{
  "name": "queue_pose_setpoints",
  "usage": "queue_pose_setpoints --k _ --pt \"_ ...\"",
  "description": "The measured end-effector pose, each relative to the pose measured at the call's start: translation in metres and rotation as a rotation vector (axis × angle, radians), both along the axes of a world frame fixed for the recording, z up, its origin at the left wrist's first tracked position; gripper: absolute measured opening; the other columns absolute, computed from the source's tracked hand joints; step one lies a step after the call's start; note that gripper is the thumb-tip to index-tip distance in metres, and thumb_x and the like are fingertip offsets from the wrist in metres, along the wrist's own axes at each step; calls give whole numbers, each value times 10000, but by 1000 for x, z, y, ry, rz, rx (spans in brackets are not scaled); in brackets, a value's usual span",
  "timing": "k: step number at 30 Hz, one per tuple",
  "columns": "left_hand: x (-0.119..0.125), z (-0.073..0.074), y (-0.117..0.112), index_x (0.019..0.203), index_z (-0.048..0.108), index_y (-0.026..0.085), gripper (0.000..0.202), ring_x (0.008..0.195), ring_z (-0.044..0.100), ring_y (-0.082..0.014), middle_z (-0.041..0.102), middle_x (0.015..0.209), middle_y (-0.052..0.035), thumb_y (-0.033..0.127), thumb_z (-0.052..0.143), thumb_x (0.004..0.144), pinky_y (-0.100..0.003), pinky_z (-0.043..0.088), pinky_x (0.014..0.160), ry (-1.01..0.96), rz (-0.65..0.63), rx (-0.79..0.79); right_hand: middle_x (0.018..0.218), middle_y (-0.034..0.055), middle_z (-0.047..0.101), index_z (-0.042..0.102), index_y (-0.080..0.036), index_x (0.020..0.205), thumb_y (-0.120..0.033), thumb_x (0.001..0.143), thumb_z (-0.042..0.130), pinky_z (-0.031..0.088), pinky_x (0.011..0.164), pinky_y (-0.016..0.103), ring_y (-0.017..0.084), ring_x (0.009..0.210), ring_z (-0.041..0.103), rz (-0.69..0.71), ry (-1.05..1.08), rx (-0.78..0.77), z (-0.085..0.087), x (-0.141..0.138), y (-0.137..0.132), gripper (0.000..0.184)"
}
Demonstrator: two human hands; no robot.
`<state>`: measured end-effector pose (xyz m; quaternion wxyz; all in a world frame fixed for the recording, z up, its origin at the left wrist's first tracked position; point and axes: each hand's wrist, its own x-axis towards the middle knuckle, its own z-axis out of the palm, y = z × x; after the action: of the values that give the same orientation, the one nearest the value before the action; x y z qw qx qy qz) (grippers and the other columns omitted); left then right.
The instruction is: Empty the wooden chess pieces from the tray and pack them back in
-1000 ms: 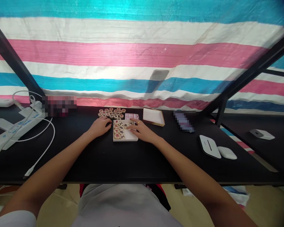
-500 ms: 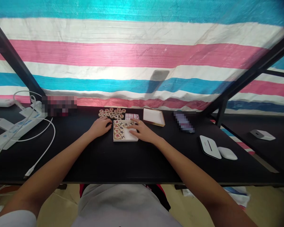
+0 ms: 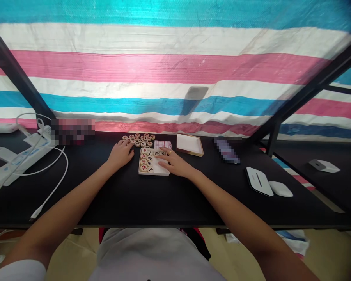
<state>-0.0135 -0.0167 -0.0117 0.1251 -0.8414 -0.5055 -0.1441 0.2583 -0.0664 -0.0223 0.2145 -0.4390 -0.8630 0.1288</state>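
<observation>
Several round Chinese chess pieces (image 3: pixel 143 140) with red and black characters lie loose on the desk behind a shallow white box (image 3: pixel 160 173). Rows of the same pieces fill the box's left side and part of its back row; bare white floor shows at the right. At the left edge of the loose group, my left hand (image 3: pixel 119 154) has its fingers stretched out over or against the nearest pieces. My right hand (image 3: pixel 178 163), wearing a ring, rests over the box's right side with fingers spread, the fingertips near the back-row pieces.
Behind the box lies a folded pink-and-white sheet (image 3: pixel 163 144), beside an upturned box lid (image 3: pixel 190 144). Rightward are a blurred phone (image 3: pixel 226 150), a white flat device (image 3: pixel 259 181) and a white mouse-like object (image 3: pixel 281 189). A power strip (image 3: pixel 20 164) with white cables occupies the left.
My left hand has moved slightly left and away from me, its fingers now reaching the loose pieces. Another piece shows in the box's back row near my right fingertips.
</observation>
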Motion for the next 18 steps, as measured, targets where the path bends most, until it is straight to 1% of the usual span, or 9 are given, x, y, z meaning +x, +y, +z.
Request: queue_pose_setpoints --k 2,5,9,12,15,18 --pt "-1 0 0 1184 593 151 360 1063 518 -302 592 1211 -121 289 455 882 -408 441 839 24 31 -27 1438 136 408 636 -213 1195 -387 931 470 320 1110 490 284 1345 365 -12 4 7 1 -1 -1 357" --pt "0 2 -1 1166 597 140 352 1041 528 -297 609 1176 -120 292 448 885 -403 442 833 43 43 -52 1409 165 423 643 -179 1152 -323 917 498 332 1103 470 272 1329 385 -36 -3 3 3 -2 -2 311" --pt "2 4 -2 1119 619 149 315 1038 534 -278 610 1130 -115 272 470 870 -376 443 852 20 29 -64 1390 158 435 623 -183 1148 -284 904 508 332 1100 465 264 1315 395 -77 11 -3 3 -3 -2 288" --pt "2 4 -3 1044 646 171 259 1027 541 -271 606 1087 -105 266 507 848 -362 452 859 -44 49 -99 1372 144 448 616 -194 1142 -283 908 493 339 1092 462 258 1288 420 -104 25 3 2 -2 -1 279" --pt "1 2 -2 1028 650 192 243 1004 557 -269 587 1120 -104 270 520 838 -359 474 830 -142 96 -142 1348 137 464 609 -197 1125 -297 910 486 358 1077 458 257 1259 445 -124 40 14 1 -2 -1 268" --pt "-1 2 0 1003 656 189 235 969 582 -257 617 1071 -95 221 494 836 -358 474 849 -194 64 -187 1326 138 475 611 -188 1089 -313 908 488 369 1069 443 256 1250 450 -131 44 17 2 -2 -1 251"
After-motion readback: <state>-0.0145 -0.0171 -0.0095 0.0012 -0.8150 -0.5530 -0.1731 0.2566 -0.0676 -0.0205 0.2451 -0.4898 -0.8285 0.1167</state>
